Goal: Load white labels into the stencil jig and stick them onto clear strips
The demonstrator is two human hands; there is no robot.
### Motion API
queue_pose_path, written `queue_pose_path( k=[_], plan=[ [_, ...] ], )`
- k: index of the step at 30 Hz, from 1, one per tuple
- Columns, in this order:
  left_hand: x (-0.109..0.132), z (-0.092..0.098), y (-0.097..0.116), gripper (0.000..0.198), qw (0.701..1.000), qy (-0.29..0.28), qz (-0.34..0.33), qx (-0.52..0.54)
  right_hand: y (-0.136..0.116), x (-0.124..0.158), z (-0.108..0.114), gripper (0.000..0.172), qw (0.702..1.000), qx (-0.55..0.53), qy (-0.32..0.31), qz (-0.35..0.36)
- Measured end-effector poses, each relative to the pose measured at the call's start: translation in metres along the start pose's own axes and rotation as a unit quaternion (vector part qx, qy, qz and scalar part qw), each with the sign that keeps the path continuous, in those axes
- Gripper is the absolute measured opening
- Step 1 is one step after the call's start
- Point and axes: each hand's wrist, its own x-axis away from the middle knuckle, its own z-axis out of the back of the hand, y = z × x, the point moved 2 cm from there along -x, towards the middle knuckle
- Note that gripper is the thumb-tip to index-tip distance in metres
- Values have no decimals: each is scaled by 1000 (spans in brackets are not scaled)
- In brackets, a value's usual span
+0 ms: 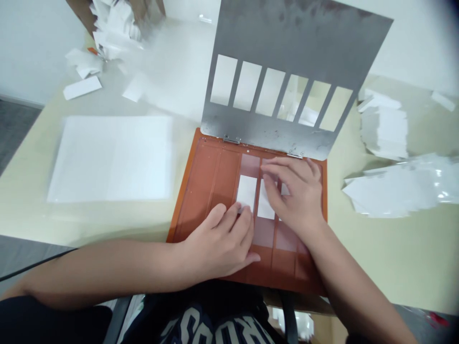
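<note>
An orange tray [225, 177] with shallow channels lies in front of me, its grey metal lid [287, 43] raised on hinges and pierced by a row of rectangular windows. A white card [246, 190] sits on a pale clear strip in one channel. My left hand [225, 236] is curled, its fingertips at that card's lower end. Beside it lies a second white card [266, 203], partly covered by my right hand [296, 186]. The right fingers stretch leftward over the strips, thumb apart and near this card. Another white piece [285, 189] shows only partly beneath the right hand.
A large white sheet stack [111, 157] lies left on the yellowish table [376, 267]. Crumpled white scraps [114, 24] and a small white box-like piece [82, 88] are at the back left. White cards in clear plastic [394, 188] are at right.
</note>
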Motion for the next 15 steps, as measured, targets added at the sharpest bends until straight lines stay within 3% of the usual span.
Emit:
queue_pose_path(
  k=[5, 15],
  plan=[
    [-1, 0, 0, 49, 1000, 11, -5, -16, -5, 4, -3, 15, 997, 32, -70, 28],
    [2, 0, 1, 45, 999, 26, -11, -44, -10, 3, -4, 13, 993, 62, -96, 38]
  ],
)
